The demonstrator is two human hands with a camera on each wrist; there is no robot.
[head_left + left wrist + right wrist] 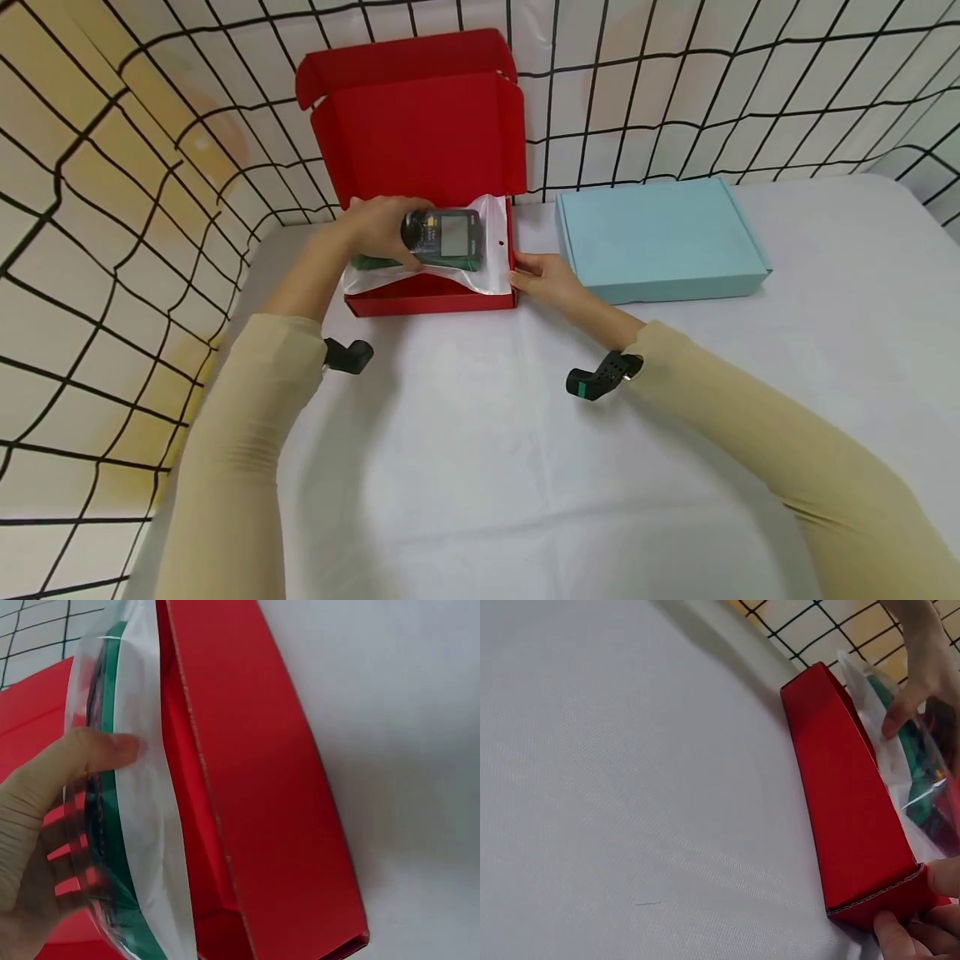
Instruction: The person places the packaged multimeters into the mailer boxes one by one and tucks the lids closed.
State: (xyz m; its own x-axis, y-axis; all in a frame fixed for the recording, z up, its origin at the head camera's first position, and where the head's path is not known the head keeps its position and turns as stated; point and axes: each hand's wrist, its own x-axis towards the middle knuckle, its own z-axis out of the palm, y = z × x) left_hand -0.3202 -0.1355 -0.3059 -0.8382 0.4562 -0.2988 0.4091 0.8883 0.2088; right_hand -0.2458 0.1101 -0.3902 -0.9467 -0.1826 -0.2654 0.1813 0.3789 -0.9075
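Your left hand (30, 795) grips a clear-and-white plastic bag (148, 802), thumb on the white face, fingers across the clear side. Inside: dark item with green edging (112, 817). Just beside your bag: red box (251, 780), long wall toward you. White surface (409, 780) right; black wire grid (66, 634) upper left.

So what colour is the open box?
The open box is red, inside and out; the head view shows it best.

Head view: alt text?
The left hand grips a black-and-green handheld meter in a plastic bag at an open red cardboard box, whose right side the right hand holds. Right of it, a closed light-blue rectangular box lies on white cloth.
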